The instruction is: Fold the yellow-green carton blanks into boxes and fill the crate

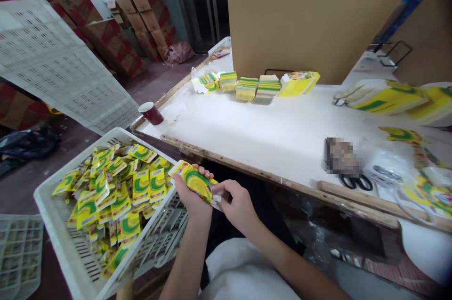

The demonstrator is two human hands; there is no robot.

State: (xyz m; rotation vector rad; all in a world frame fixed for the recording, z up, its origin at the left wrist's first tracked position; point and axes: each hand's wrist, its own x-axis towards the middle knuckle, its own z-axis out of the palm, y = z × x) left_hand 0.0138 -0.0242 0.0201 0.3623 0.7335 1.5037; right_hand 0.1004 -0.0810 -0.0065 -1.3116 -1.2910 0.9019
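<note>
A yellow-green printed box [195, 181], flat in shape, lies across my left hand [193, 196], whose fingers wrap round its far side. My right hand [235, 201] pinches the white flap at the box's near right end, thumb and fingers close together. Both hands are above my lap, just in front of the table edge. To their left, a white plastic crate [52, 239] holds a heap of small yellow-green packets [141, 187]. The crate's right rim is close to my left wrist.
The white table [226, 125] has a wooden edge. On it stand a dark red mug [151, 113], stacks of yellow cards [246, 89], larger yellow stacks [388, 97], black-handled scissors [356, 182] and plastic bags [386, 168]. A cardboard panel [300, 17] rises behind; red-brown cartons [109, 41] are piled at left.
</note>
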